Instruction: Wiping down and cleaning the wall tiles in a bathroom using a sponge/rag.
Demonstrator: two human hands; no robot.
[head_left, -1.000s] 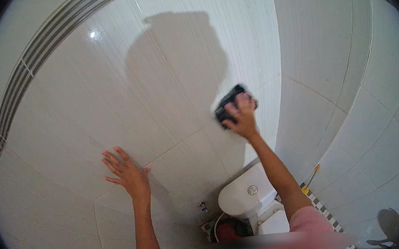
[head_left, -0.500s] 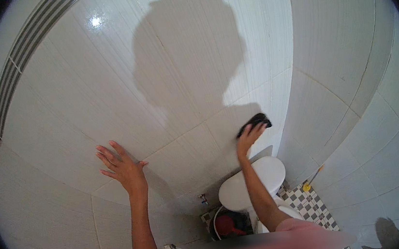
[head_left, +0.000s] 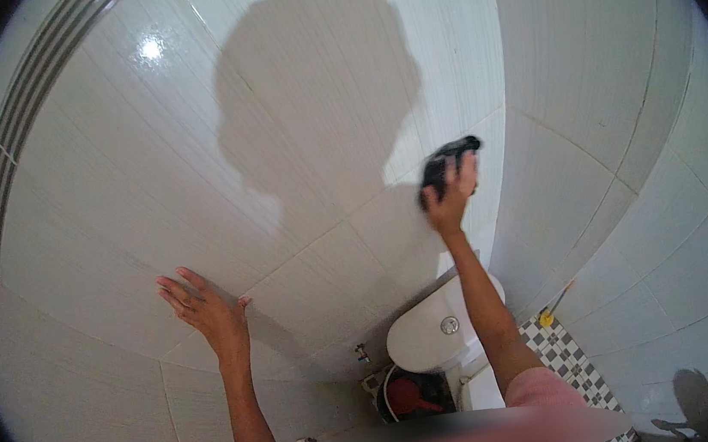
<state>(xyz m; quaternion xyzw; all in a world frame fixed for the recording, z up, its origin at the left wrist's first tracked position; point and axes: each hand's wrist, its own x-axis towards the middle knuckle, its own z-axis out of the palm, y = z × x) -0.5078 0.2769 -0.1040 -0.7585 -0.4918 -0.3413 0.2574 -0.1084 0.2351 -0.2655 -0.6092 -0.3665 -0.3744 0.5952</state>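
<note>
Wall: glossy white ceramic tiled wall [head_left: 109, 186] fills most of the frame in front of you, its grout lines bending toward the rim; a bright glare spot sits at upper left.
Border: a grey striped tile band [head_left: 14, 144] curves down the left edge.
Shadow: your head and shoulder shadow [head_left: 317, 113] falls across the upper centre.
Right hand: your right hand [head_left: 451, 198], right of centre, has its fingers curled over a dark cleaning pad [head_left: 444, 161], pressing it flat to the wall.
Left hand: your left hand [head_left: 203, 306], at lower left, lies palm-down on the tiles with fingers spread wide, holding nothing.
Corner: a second tiled wall [head_left: 618, 107] meets the first on the right.
Below: a white toilet cistern with a round button [head_left: 435, 333] at bottom centre, a dark bucket with a red object [head_left: 407, 392] beside it, and a black-and-white checkered floor [head_left: 572, 362] at lower right.
</note>
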